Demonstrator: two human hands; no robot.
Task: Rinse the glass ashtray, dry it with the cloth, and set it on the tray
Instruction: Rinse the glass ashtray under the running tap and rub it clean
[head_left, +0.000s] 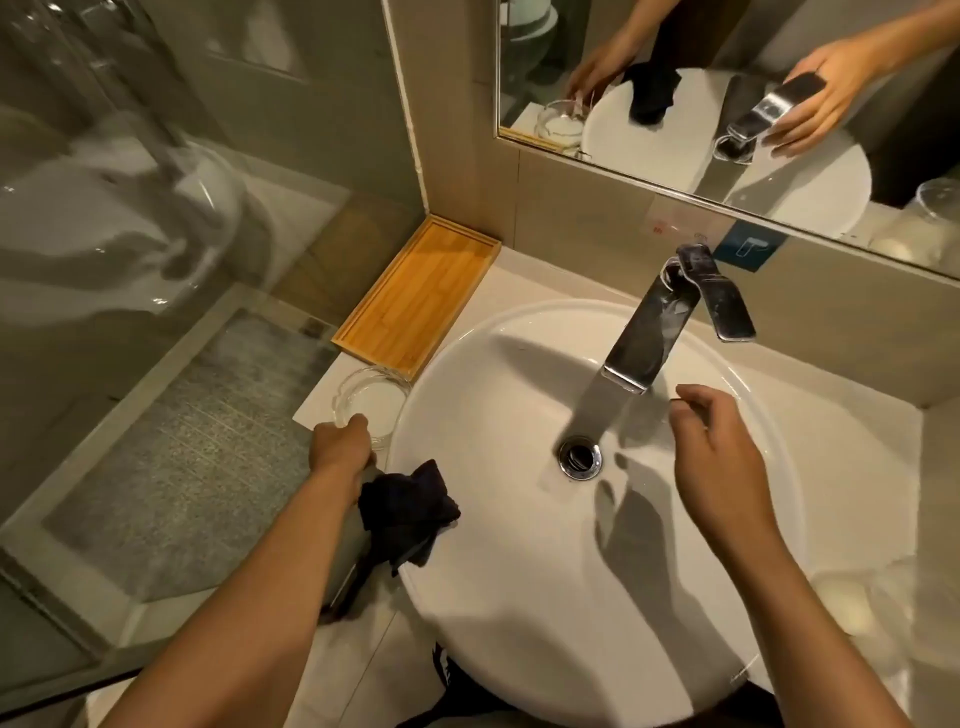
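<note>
The clear glass ashtray (370, 400) sits on the counter left of the white basin (467, 597), just in front of the wooden tray (415, 296). My left hand (340, 449) grips the ashtray's near rim. A dark cloth (408, 506) hangs over the basin's left rim, beside my left forearm. My right hand (714, 447) hovers over the right side of the basin with fingers loosely curled and nothing in it. Water runs from the chrome tap (649, 332) down to the drain (581, 457).
The tap's lever (722, 299) is swung to the right. A mirror (727, 93) covers the wall behind the basin. A glass shower partition (130, 260) stands to the left. A clear glass (852, 603) stands on the counter at the right.
</note>
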